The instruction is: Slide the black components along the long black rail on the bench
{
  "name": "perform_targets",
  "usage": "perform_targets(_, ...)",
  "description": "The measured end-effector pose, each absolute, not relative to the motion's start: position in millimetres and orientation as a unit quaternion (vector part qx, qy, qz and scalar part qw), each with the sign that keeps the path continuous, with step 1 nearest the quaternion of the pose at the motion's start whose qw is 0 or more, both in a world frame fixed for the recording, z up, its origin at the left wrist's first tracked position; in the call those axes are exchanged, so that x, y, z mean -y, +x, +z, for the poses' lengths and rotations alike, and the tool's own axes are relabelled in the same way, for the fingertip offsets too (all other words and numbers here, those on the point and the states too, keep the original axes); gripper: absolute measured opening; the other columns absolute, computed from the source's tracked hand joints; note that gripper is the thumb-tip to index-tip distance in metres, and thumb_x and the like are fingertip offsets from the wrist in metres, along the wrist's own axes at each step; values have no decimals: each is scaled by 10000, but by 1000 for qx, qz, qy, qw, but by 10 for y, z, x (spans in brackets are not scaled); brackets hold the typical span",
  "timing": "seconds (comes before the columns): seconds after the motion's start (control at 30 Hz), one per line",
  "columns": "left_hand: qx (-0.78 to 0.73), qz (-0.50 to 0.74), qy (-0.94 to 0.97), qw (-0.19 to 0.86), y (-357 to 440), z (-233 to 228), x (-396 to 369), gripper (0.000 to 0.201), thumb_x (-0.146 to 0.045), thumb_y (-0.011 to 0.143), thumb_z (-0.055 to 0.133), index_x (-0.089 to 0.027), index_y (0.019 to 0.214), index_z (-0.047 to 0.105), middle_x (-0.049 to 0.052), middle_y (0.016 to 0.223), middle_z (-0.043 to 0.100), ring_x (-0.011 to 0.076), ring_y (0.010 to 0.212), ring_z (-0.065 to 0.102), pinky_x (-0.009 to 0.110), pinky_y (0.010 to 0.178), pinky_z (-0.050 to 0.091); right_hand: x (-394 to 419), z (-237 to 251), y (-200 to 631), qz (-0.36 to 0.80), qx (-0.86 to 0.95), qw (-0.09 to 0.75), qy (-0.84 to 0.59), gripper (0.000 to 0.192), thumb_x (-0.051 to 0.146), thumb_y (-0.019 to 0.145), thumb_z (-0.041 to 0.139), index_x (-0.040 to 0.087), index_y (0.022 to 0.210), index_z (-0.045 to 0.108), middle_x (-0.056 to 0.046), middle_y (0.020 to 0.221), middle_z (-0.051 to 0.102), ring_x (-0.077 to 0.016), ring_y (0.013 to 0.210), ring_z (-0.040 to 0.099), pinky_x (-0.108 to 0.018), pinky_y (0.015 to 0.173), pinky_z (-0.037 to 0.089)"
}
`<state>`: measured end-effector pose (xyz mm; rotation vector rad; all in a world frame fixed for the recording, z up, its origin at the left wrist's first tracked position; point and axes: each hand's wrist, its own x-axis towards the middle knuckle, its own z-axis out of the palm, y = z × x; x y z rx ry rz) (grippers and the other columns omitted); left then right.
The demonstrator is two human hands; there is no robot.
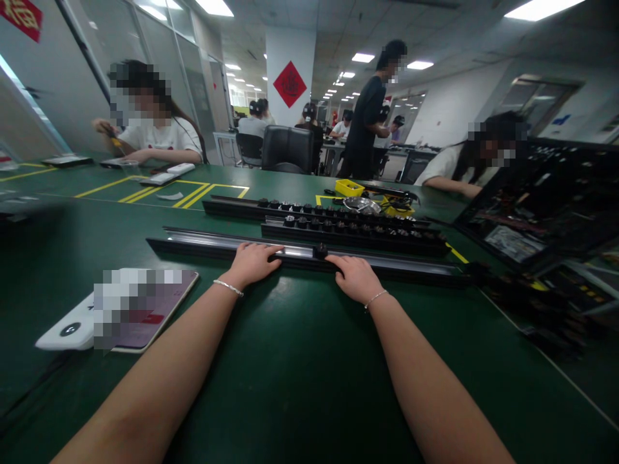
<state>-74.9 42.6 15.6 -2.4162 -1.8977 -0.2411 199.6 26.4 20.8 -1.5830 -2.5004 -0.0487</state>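
A long black metal rail (401, 265) with a shiny channel lies across the green table in front of me. My left hand (251, 263) is on the rail's left half, fingers over its top and thumb along the near side. A small black block with a knob-like top (320, 251) sits in the channel between my hands. My right hand (358, 277) is at the near edge of the rail just right of this block. Its index finger stretches to the block's base, and the thumb is bent below. The undersides of both hands are hidden.
Behind lie another black rail (227, 206) and a black strip (358, 237), bearing rows of small black parts. A phone (159, 316) and a white device (72, 330) lie left. Yellow trays (349, 187), a metal bowl (362, 205) and a black rack (546, 200) stand right. Other people sit across the table.
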Motion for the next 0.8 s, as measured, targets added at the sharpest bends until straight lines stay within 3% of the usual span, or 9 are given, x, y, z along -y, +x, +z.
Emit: perform_targets(0.8,618,-77,-782,22,-737,181,-416,500,-529,839,366,-364,1300,471,34,1239,615,258,1153,519,470,997,272,-323,182,2072,-9,847,119,-518,449,175,817,432,244,1248,539,-42,1168,634,-188,1058,548,-356,953,357)
